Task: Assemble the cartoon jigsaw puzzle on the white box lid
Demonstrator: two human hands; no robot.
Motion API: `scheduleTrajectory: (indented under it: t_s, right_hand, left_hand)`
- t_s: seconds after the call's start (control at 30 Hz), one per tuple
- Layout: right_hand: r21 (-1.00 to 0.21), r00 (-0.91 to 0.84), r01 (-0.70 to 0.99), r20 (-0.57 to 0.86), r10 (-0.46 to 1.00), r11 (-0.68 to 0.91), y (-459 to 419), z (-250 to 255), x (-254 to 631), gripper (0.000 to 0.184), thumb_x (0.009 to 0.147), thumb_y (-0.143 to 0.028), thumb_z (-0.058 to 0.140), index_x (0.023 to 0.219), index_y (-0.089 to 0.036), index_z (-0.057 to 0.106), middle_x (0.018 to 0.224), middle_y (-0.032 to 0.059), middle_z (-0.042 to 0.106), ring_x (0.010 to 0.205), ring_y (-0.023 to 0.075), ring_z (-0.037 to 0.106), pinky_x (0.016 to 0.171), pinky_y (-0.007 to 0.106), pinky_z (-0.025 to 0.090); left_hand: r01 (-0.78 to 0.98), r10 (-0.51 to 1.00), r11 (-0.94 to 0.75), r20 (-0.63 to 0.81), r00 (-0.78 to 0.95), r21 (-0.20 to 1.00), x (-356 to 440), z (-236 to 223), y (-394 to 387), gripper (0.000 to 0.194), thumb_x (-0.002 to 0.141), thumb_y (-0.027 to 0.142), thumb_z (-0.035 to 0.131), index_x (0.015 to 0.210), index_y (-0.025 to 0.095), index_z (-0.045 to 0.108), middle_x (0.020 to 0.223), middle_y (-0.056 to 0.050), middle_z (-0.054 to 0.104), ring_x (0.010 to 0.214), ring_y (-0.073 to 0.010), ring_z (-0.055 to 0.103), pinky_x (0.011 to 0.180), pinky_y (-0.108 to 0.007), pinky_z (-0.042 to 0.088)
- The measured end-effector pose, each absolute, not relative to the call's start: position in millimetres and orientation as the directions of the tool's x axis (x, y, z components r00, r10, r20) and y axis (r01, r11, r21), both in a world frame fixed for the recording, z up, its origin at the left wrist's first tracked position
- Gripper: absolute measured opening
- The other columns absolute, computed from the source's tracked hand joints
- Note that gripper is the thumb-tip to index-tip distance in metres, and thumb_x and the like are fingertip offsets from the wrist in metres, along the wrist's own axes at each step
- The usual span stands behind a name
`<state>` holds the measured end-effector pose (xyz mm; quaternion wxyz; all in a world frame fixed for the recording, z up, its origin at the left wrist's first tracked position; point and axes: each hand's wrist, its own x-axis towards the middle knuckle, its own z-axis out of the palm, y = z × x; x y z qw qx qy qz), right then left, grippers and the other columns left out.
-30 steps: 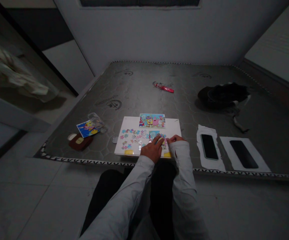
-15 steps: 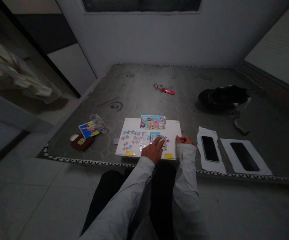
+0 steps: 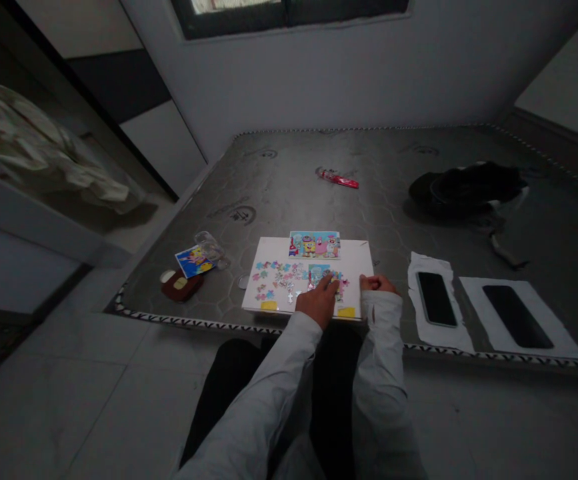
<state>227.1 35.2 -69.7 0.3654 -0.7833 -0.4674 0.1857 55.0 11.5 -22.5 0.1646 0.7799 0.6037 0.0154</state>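
Observation:
A white board (image 3: 359,257) lies on the grey mattress (image 3: 369,200) near its front edge. Several small jigsaw pieces (image 3: 276,277) are scattered on its left half, and a joined patch (image 3: 319,271) sits in the middle. A colourful cartoon picture card (image 3: 315,245) lies at the board's far edge. My left hand (image 3: 319,300) rests on the board with fingers stretched flat over the joined patch. My right hand (image 3: 377,284) sits at the board's right edge, fingers curled; what they hold, if anything, is too small to name.
Two dark phones (image 3: 437,299) (image 3: 517,316) lie on white paper to the right. A black garment (image 3: 463,190) is at the back right, a red wrapper (image 3: 337,178) farther back. A small cartoon card (image 3: 195,260), clear plastic bag and brown pouch (image 3: 183,287) lie at the left.
My right hand has drawn away from the joined patch to the board's right edge. My left hand stays on the patch. The view has shifted, so everything sits a little further right.

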Motion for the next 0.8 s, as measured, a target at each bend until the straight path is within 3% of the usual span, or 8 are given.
scheduleTrajectory:
  t_s: [0.23,0.4,0.63,0.8]
  right_hand:
    - [-0.786,0.528,0.547,0.056,0.848,-0.289,35.9,-67.2,225.7,0.038,0.080,-0.059,0.060,0.077,-0.022,0.066,0.065,-0.0001,0.063,0.060,0.0163,0.054,0.065,0.031,0.041]
    - [-0.775,0.529,0.560,0.064,0.846,-0.292,34.6,-65.4,224.7,0.039,0.080,-0.060,0.059,0.078,-0.022,0.067,0.066,0.0005,0.065,0.061,0.0168,0.055,0.064,0.031,0.041]
    - [-0.765,0.505,0.580,0.068,0.861,-0.280,33.7,-64.3,226.6,0.039,0.081,-0.059,0.061,0.079,-0.021,0.069,0.066,0.0003,0.064,0.060,0.0161,0.055,0.065,0.031,0.041]
    - [-0.783,0.451,0.559,0.012,0.892,-0.272,34.5,-67.5,231.7,0.044,0.079,-0.063,0.064,0.083,-0.020,0.073,0.067,0.0000,0.064,0.058,0.0149,0.053,0.059,0.030,0.039]
  left_hand:
    - [0.924,0.949,-0.228,-0.142,0.281,0.306,51.6,-24.5,11.8,0.049,0.103,0.028,0.046,0.151,0.035,0.053,0.166,-0.002,0.045,0.118,-0.0248,0.071,0.089,-0.042,0.063]
    - [0.936,0.949,-0.220,-0.164,0.271,0.277,56.0,-22.4,9.9,0.048,0.106,0.031,0.040,0.151,0.035,0.055,0.165,-0.002,0.048,0.110,-0.0255,0.074,0.084,-0.043,0.064]
    - [0.926,0.956,-0.205,-0.137,0.258,0.316,56.1,-22.1,3.1,0.052,0.105,0.023,0.042,0.155,0.033,0.050,0.167,-0.003,0.045,0.114,-0.0230,0.073,0.085,-0.037,0.063]
    - [0.921,0.970,-0.186,-0.085,0.227,0.341,46.3,-18.3,-17.9,0.045,0.105,0.028,0.042,0.148,0.031,0.058,0.160,-0.003,0.054,0.115,-0.0218,0.073,0.087,-0.036,0.063]
